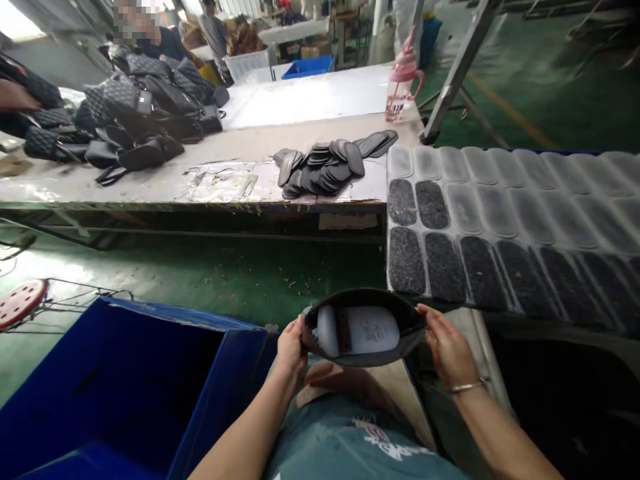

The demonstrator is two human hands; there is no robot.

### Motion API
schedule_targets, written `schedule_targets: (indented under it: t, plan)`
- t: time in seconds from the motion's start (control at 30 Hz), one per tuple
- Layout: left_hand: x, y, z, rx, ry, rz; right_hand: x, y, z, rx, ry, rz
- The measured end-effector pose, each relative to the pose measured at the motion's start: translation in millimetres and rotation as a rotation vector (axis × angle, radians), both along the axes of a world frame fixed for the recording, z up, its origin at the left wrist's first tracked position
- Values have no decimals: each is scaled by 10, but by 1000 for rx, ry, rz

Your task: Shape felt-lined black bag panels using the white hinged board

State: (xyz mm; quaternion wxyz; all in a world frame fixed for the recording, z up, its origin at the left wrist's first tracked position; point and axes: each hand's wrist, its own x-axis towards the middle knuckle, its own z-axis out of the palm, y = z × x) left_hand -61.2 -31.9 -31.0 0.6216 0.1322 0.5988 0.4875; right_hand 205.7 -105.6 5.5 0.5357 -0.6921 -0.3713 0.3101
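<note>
A dark, pouch-like bag piece (pixel 370 359) is held in front of my body, its opening spread toward me. My left hand (pixel 291 345) grips its left end with the fingers closed on the edge. At the opposite end, my right hand (pixel 447 343) pinches the rim between thumb and fingers. Inside the piece lies a pale oblong plate (pixel 383 328) with handwriting and a brown strip across it. Stacked dark rounded pads (pixel 320 170) lie on the table ahead.
To the right, a surface carries rows of rounded pads (pixel 467 267), several under a pale coating. Dark bags (pixel 145 113) are heaped on the long table (pixel 215 143). A pink bottle (pixel 400 83) stands farther back. Down left is a blue bin (pixel 165 310); people are beyond the table.
</note>
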Motion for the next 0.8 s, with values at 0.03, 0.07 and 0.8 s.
schedule_targets:
  t: [0.03,0.07,0.8]
  plan:
    - [-2,1,8,-3,-30,17,56,-37,73,-2,-18,-8]
    - [-7,3,19,1,-58,34,93,-67,166,5,-54,3]
    - [-203,96,-126,74,-198,16,-1044,439,1177,-118,-774,1147]
